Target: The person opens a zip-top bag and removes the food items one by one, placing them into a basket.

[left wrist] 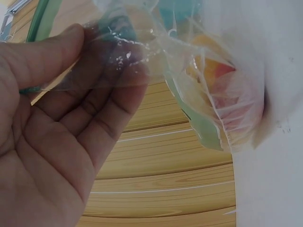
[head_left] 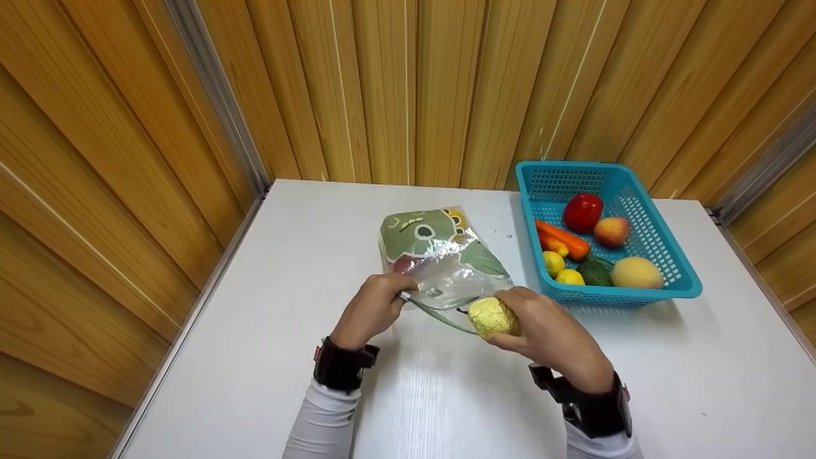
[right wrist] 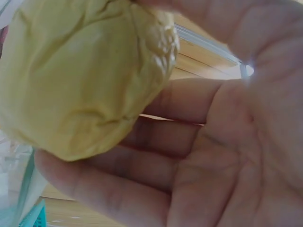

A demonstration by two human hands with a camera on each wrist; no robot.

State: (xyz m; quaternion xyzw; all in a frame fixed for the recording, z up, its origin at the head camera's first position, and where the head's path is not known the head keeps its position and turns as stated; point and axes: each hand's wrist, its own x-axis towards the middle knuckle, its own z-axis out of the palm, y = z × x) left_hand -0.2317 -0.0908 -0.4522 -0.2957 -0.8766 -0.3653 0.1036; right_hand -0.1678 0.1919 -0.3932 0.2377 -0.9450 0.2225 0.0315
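A clear zip bag (head_left: 449,271) with a green cartoon print lies on the table, its green-edged mouth toward me. My left hand (head_left: 371,311) holds the left end of that mouth, thumb on one side of the film and fingers behind it. Something pink and yellow (left wrist: 234,94) shows through the plastic in the left wrist view. In my right hand (head_left: 551,335) is a wrinkled yellow pear (head_left: 491,317), its dark stem pointing left. Thumb and fingers grip it from the right, and it overlaps the right part of the bag's mouth in the head view.
At the right stands a blue perforated basket (head_left: 685,290). It holds a red pepper (head_left: 582,213), a peach (head_left: 612,232), a carrot (head_left: 567,241), lemons (head_left: 570,277), a dark green vegetable (head_left: 595,271) and a pale round fruit (head_left: 637,273). Wood-patterned walls (head_left: 440,89) enclose the white table (head_left: 255,331).
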